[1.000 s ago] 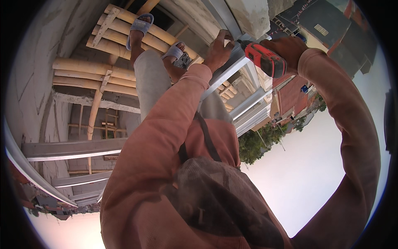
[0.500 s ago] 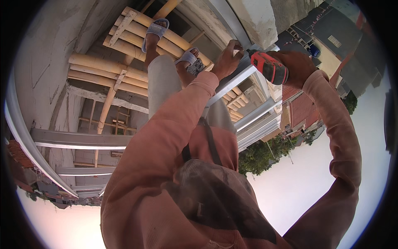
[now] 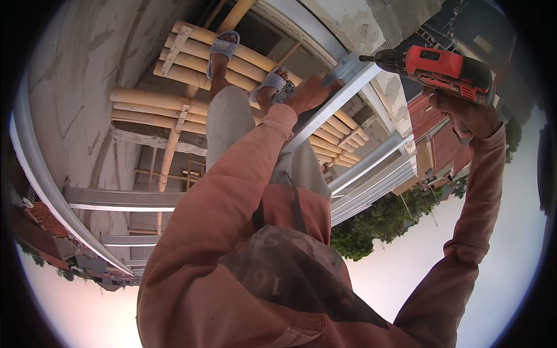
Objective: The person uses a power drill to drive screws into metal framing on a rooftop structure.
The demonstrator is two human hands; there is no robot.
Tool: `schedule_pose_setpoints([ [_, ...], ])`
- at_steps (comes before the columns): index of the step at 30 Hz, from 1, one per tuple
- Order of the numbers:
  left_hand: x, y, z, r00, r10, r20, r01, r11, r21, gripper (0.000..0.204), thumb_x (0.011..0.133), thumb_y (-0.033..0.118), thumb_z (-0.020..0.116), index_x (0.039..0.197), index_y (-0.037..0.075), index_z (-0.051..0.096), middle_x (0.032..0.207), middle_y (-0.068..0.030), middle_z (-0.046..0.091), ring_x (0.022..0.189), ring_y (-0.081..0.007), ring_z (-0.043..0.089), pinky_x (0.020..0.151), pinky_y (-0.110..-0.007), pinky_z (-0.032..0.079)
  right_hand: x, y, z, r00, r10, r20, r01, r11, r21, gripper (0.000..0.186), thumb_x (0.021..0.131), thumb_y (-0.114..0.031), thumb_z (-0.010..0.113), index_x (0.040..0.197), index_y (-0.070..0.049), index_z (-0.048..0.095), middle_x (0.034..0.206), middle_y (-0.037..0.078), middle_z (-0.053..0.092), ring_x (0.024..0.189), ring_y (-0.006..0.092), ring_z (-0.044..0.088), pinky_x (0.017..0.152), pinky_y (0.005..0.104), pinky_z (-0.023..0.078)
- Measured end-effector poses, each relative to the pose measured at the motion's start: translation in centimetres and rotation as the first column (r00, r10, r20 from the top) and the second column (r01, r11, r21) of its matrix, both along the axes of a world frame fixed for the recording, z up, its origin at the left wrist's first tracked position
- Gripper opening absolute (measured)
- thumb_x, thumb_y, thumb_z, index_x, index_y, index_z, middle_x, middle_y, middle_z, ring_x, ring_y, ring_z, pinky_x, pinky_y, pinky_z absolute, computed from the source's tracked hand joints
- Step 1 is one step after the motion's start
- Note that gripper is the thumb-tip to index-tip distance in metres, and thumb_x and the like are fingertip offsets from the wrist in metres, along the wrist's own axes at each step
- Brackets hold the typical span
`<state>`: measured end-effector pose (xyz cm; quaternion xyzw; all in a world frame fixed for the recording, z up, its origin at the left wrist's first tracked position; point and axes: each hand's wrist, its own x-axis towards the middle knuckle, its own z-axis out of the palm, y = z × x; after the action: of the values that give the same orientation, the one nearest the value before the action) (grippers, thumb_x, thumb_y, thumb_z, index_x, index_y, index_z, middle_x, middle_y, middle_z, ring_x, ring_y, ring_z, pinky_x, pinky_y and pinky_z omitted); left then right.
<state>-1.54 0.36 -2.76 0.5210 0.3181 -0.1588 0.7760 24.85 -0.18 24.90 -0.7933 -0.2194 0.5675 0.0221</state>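
My right hand [image 3: 455, 110] grips a red and black cordless drill [image 3: 441, 64] by its handle, its chuck pointing left at a galvanised bracket [image 3: 345, 69] with a small screw head in it. The drill's tip is close to the bracket; whether they touch I cannot tell. My left hand [image 3: 310, 93] is closed on the silver metal beam [image 3: 313, 124], just below the bracket, with its fingertips partly hidden against the metal. The beam runs diagonally from the concrete edge [image 3: 371, 23] toward my body.
Below me, my sandalled feet [image 3: 222, 47] rest among bundled bamboo poles [image 3: 151, 98] over an open drop. More metal beams [image 3: 122, 198] cross at left beside a block wall [image 3: 69, 116]. Rooftops [image 3: 420, 124], trees [image 3: 365, 232] and sky lie beyond, at right.
The drill has moved up and right, drawing back from where my left fingers were, and shows more side-on. My left hand has slid slightly down the beam, uncovering the bracket.
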Motion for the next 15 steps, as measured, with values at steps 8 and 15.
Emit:
schedule_pose_setpoints([
  [8, 1.3, 0.7, 2.2, 0.976, -0.084, -0.201, 0.094, 0.995, 0.038, 0.081, 0.097, 0.070, 0.048, 0.116, -0.006, 0.070, 0.105, -0.0344, 0.070, 0.105, -0.0522, 0.067, 0.096, -0.055, 0.050, -9.9, -6.1, 1.9, 0.733, -0.674, -0.093, 0.678, 0.712, 0.182, 0.034, 0.083, -0.006, 0.071, 0.116, 0.000, 0.069, 0.093, 0.006, 0.071, 0.067, 0.0114, 0.064, 0.056, 0.0264, 0.052],
  [15, 2.0, -0.1, 2.2, 0.961, -0.130, -0.243, 0.161, 0.980, 0.113, 0.074, 0.100, 0.065, 0.049, 0.119, -0.003, 0.068, 0.099, -0.0293, 0.071, 0.098, -0.0405, 0.071, 0.088, -0.047, 0.051, -20.1, -11.2, 0.1, 0.457, -0.886, -0.076, 0.886, 0.446, 0.124, 0.025, 0.088, -0.008, 0.074, 0.113, -0.004, 0.069, 0.094, 0.001, 0.069, 0.073, 0.0101, 0.064, 0.065, 0.0274, 0.052],
])
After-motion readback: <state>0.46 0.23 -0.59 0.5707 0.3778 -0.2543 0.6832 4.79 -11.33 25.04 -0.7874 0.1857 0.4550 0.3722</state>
